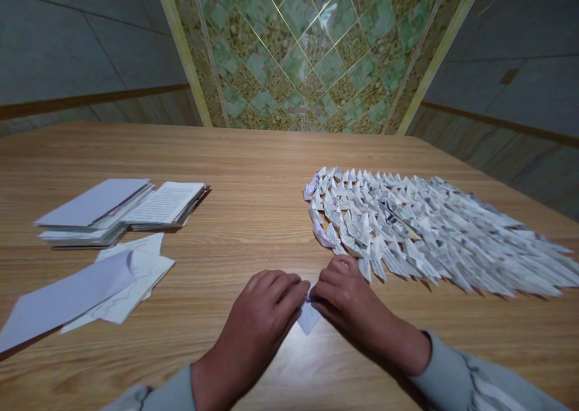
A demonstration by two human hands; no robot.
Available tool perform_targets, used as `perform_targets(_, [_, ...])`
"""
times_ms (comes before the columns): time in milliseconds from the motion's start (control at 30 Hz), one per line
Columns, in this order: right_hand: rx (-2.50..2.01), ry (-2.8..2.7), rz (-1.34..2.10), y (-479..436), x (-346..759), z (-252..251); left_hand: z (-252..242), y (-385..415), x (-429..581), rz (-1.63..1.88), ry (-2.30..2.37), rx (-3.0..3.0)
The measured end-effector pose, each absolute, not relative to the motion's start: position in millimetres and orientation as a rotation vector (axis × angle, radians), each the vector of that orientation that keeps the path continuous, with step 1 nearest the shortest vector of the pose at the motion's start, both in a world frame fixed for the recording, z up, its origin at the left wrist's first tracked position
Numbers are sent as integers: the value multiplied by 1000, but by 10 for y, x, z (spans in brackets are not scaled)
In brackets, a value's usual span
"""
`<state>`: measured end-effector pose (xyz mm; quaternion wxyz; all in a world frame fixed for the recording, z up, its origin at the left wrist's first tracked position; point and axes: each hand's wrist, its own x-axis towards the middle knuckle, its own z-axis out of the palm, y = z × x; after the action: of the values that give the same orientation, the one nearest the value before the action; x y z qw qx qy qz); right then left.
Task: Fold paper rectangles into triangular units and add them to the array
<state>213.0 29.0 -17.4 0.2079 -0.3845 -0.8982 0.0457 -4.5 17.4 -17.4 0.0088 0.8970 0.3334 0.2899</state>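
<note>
A small folded piece of white paper [309, 319] lies on the table in front of me, its pointed corner toward me. My left hand [271, 305] grips its left side, fingers bent and pressed together. From the other side my right hand [348, 293] pinches the paper, thumb and fingertips close to the left hand's. Both hands hide the far part of the paper. Just beyond my right hand spreads a large group of folded paper boats [407, 230], set in tight rows.
On the left of the wooden table [244, 218] stand a stack of paper sheets [94, 203] and a smaller stack of printed pages [168, 203]. Nearer, several loose sheets [72, 296] overlap. A tiled wall [298, 55] rises beyond the table's far edge.
</note>
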Motion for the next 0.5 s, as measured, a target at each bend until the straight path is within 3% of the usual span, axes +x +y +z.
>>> perform_targets(500, [-948, -2567, -86, 177, 2310, -143, -244, 247, -116, 779, 906, 2965])
